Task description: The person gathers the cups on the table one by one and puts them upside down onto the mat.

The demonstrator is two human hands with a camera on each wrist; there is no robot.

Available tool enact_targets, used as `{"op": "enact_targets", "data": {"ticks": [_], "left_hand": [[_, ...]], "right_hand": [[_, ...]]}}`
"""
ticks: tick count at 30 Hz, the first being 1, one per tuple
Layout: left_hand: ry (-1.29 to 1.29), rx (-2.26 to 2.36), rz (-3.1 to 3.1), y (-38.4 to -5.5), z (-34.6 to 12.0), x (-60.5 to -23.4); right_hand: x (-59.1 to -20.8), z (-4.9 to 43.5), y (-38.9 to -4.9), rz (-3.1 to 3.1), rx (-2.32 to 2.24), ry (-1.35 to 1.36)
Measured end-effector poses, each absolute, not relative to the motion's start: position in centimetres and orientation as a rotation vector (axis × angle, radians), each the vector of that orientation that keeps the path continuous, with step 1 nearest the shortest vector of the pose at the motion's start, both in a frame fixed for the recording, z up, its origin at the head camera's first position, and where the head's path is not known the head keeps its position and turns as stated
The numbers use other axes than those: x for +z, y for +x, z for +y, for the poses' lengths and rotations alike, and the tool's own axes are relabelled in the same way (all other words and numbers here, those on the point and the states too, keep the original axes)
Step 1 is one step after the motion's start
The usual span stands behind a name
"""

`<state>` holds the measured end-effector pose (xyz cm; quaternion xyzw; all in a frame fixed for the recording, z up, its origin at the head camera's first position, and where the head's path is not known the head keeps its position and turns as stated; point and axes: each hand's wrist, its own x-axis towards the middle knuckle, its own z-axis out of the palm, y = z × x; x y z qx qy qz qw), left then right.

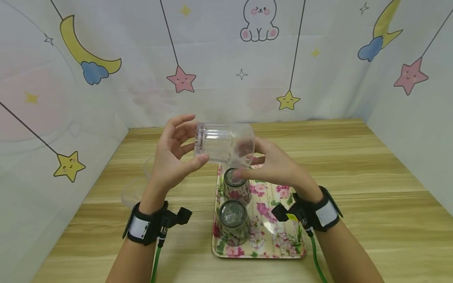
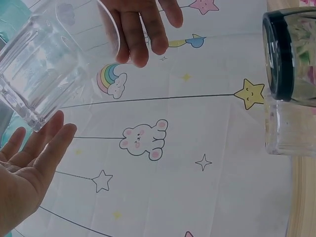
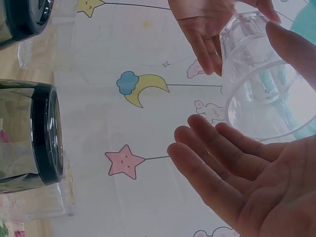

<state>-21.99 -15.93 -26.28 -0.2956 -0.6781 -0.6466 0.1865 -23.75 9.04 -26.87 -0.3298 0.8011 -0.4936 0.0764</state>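
A clear ribbed cup [image 1: 216,143] lies on its side in the air above the tray, its wide rim toward the right. My left hand [image 1: 173,153] grips it at the base end, thumb in front and fingers behind. Around the rim end, my right hand [image 1: 276,161] holds it; some of its fingers show through the clear wall. In the right wrist view, the right thumb overlaps the cup [image 3: 266,98] and the other fingers [image 3: 222,153] are spread below the rim. The left wrist view has the left fingertips [image 2: 57,131] at the cup's base corner.
Two grey-green tinted glasses [image 1: 233,222] stand upside down along the left side of a flowered tray [image 1: 260,254]. Faint clear cups [image 1: 132,192] are on the wooden table [image 1: 371,188], partly hidden behind the left wrist. A printed cloth [image 1: 219,98] hangs around the table.
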Motion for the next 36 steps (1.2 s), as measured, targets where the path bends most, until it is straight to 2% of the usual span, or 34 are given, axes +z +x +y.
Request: {"op": "enact_targets", "data": {"ticks": [36], "left_hand": [[-0.843,-1.824,-1.935,-22.02,-15.41,-26.82]], "right_hand": [[-27.09,8.93,-23.51,2.411,-1.268,-0.995]]}}
